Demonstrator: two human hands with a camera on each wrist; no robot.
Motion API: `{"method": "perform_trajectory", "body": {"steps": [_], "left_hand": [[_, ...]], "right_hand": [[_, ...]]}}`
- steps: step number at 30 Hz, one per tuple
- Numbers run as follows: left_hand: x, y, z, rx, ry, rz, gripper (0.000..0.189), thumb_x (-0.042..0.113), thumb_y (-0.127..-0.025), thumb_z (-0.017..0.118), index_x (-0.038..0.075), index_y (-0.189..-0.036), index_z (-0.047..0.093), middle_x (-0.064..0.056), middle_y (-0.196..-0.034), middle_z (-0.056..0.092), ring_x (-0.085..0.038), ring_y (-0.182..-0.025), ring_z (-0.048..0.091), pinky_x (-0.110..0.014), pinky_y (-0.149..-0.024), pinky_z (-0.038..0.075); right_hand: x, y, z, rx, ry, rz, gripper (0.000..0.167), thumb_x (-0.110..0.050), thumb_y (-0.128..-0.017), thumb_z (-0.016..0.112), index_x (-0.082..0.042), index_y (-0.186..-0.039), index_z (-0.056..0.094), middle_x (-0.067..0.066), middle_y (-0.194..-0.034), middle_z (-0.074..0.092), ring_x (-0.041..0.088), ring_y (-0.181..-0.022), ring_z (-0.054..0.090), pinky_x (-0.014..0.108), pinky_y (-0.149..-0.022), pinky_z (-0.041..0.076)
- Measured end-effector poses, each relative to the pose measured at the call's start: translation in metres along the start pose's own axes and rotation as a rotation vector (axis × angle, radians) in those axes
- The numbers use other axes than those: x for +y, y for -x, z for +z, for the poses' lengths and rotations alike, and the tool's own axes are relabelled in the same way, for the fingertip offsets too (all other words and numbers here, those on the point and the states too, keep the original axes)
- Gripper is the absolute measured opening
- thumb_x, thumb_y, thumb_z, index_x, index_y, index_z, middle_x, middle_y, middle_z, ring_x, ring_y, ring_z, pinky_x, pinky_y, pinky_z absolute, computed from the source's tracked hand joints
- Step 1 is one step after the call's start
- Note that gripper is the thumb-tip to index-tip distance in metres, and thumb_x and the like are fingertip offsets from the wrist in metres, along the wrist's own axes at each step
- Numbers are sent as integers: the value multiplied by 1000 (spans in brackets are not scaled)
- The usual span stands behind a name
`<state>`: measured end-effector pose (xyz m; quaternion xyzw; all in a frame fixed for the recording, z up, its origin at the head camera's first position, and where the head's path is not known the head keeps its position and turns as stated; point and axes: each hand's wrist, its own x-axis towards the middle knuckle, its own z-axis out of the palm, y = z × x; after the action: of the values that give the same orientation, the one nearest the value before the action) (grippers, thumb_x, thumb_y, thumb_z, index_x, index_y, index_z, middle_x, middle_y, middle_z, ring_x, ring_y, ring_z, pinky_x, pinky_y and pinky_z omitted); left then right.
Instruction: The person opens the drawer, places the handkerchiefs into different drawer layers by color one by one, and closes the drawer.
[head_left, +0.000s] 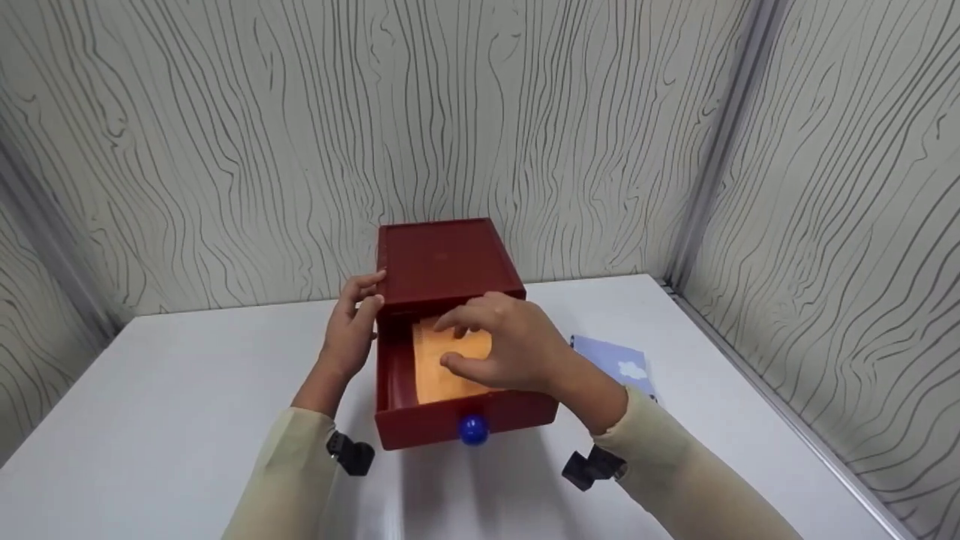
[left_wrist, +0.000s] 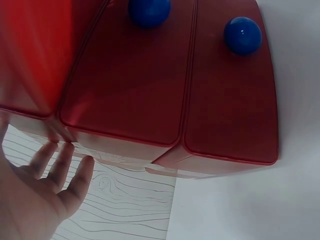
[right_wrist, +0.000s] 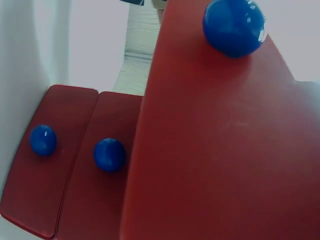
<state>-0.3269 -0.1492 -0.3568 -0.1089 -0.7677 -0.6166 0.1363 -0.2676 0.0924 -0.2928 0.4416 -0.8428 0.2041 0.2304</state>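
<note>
A dark red drawer cabinet (head_left: 446, 259) stands on the table, its top drawer (head_left: 394, 375) pulled out by a blue round knob (head_left: 473, 430). Inside the drawer lies a flat orange piece (head_left: 442, 371), perhaps folded cloth. My right hand (head_left: 510, 345) hovers over it, thumb and fingers bent and apart, with nothing seen between them. With its fingertips at the cabinet's left side, my left hand (head_left: 352, 322) steadies there. In the left wrist view that hand's fingers (left_wrist: 61, 165) lie loosely extended beside the cabinet. The right hand is out of sight in its own wrist view.
Two lower drawers with blue knobs (right_wrist: 109, 155) are closed beneath the pulled-out one. A light-blue flat item (head_left: 611, 360) with a white cloud shape lies right of the cabinet, partly behind my right forearm. Wood-grain patterned panels (head_left: 300, 150) bound the white table (head_left: 187, 412).
</note>
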Motion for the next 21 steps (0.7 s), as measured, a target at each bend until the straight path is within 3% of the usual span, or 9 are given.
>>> {"method": "perform_trajectory", "body": {"steps": [9, 16, 21], "left_hand": [[0, -3, -4, -35, -25, -47, 37, 31, -101, 41, 25, -136, 49, -13, -137, 48, -33, -117, 56, -44, -74, 55], [1, -3, -3, -11, -24, -52, 36, 32, -100, 45, 24, -135, 51, -11, -138, 46, -30, -119, 53, -40, -74, 53], [3, -3, -2, -39, -22, -46, 38, 34, -101, 43, 25, -138, 46, -11, -143, 41, -32, -122, 51, -47, -81, 50]], "right_hand": [[-13, 20, -16, 58, -116, -22, 25, -26, -83, 69, -19, -107, 71, -9, -104, 71, 4, -84, 65, 20, -62, 51], [-24, 35, -25, 125, -150, -63, 22, -23, -80, 72, -20, -102, 71, -10, -92, 71, 3, -79, 62, 20, -58, 48], [-33, 46, -28, 135, -147, -65, 22, -22, -78, 73, -21, -100, 71, -10, -84, 69, 4, -75, 59, 20, -58, 48]]}}
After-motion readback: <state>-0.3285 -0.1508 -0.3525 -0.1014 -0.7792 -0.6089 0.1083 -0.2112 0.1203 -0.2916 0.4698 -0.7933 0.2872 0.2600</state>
